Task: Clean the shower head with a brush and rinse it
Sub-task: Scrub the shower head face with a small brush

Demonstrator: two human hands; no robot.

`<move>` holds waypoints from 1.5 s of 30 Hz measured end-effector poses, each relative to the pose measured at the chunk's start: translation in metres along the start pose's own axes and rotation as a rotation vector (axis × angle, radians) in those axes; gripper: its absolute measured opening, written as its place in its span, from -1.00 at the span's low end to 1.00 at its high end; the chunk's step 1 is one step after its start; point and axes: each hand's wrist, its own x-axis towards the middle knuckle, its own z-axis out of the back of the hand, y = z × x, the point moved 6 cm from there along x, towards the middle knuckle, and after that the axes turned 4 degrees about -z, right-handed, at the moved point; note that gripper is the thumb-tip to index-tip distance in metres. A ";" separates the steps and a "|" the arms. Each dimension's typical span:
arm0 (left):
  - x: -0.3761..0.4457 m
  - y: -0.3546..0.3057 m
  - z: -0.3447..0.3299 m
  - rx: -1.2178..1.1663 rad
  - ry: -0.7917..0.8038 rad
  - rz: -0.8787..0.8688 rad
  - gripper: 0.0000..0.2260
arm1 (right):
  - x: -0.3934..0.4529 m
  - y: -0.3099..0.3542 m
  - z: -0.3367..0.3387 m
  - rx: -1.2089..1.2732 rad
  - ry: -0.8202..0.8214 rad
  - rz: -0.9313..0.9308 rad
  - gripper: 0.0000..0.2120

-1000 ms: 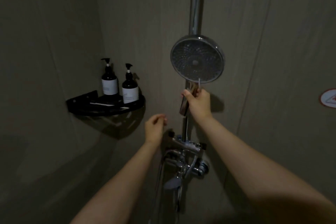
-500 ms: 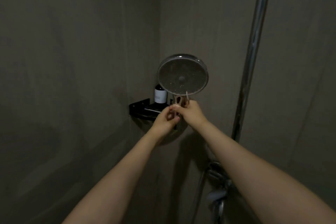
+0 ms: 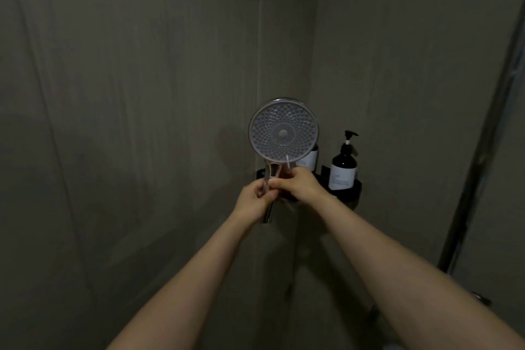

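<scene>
Both hands grip the shiny metal handle of the round shower head (image 3: pixel 283 131) (its face is dotted with small nozzles): left hand (image 3: pixel 255 199) low, right hand (image 3: pixel 301 185) also pinching a thin white brush (image 3: pixel 288 161).

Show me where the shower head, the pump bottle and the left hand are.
shower head (image 3: pixel 283 131): head view, centre of its nozzle face.
pump bottle (image 3: pixel 343 170): head view, its body.
left hand (image 3: pixel 255 202): head view, back of the hand.
</scene>
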 end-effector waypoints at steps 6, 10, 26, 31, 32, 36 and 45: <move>0.022 0.022 0.009 0.047 -0.142 0.043 -0.69 | 0.057 -0.035 0.068 -0.182 -0.221 -0.158 -0.87; 0.033 0.036 0.009 0.035 -0.167 0.077 -0.65 | 0.088 -0.060 0.082 -0.849 -0.153 -0.273 -0.78; 0.035 0.041 0.002 -0.254 -0.143 0.161 -0.97 | 0.119 -0.080 0.060 -0.627 -0.183 -0.062 -0.92; 0.029 0.045 0.004 -0.313 -0.144 0.194 -0.89 | 0.090 -0.033 0.072 -0.178 -0.499 0.235 -0.75; 0.027 0.045 0.004 -0.311 -0.133 0.205 -0.90 | 0.083 -0.024 0.071 -0.186 -0.536 0.287 -0.71; 0.019 0.042 0.000 -0.342 -0.075 0.265 -0.88 | 0.051 0.006 0.061 -0.323 -0.581 0.467 -0.71; 0.000 0.023 -0.002 -0.200 -0.040 0.222 -0.86 | 0.028 0.039 0.029 -0.817 -0.339 0.338 -0.79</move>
